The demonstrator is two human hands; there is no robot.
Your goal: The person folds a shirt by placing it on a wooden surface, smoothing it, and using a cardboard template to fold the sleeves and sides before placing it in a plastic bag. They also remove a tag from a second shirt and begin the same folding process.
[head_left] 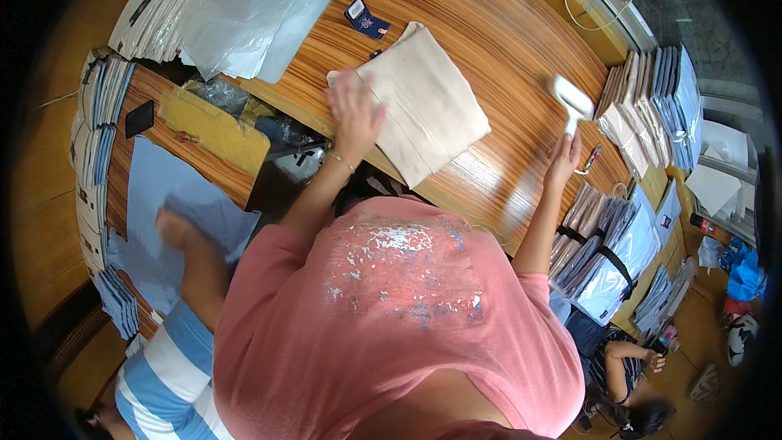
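Observation:
A beige folded garment lies on the wood-grain table in front of me. My left hand is at its left edge, fingers spread and slightly blurred, with nothing in the grip; whether it presses on the cloth is hard to tell. Out to the right, my right hand is closed around the handle of a white lint roller, its head pointing away from me, apart from the garment. Just beyond the garment's far left corner is a navy hang tag.
Clear plastic bags sit at the far left beside stacked folded clothes. Packed garments line the right side. At left, a co-worker's arm reaches over a light blue cloth, near a black phone. Another person is at lower right.

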